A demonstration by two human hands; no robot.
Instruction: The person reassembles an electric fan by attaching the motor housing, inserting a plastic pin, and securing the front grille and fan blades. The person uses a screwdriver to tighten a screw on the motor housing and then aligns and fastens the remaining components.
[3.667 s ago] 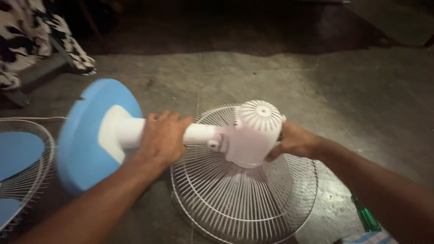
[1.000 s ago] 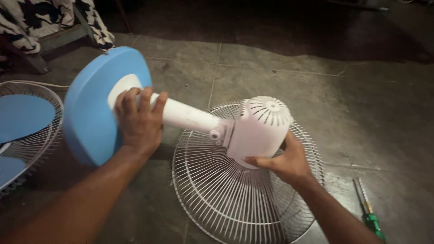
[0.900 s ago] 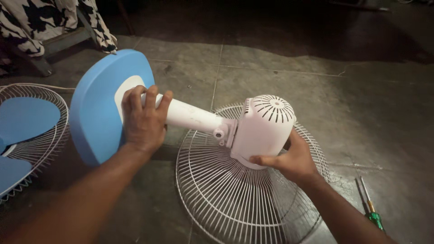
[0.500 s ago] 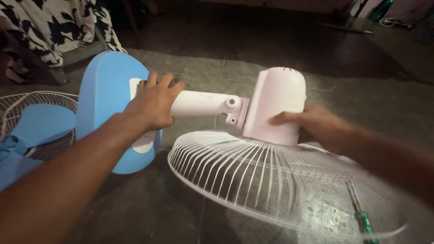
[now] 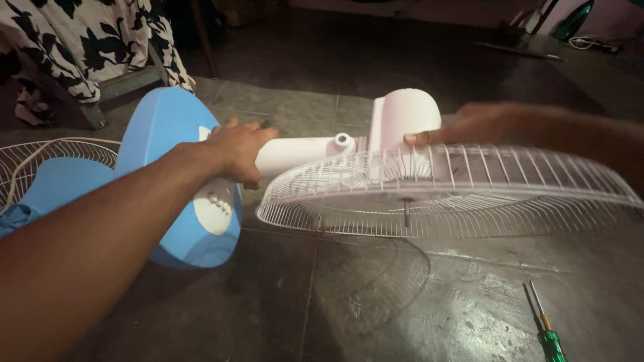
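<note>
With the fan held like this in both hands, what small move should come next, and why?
Probably set the base down flat. The left hand grips the stem, the right hand holds the motor housing, and the grille hangs tilted above the floor.

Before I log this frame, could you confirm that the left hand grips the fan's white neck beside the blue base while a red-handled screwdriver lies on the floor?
One detail is off: the screwdriver has a green handle, not red, as the head view shows. The rest stands: the left hand grips the white neck beside the blue base, and the screwdriver lies on the floor.
</note>
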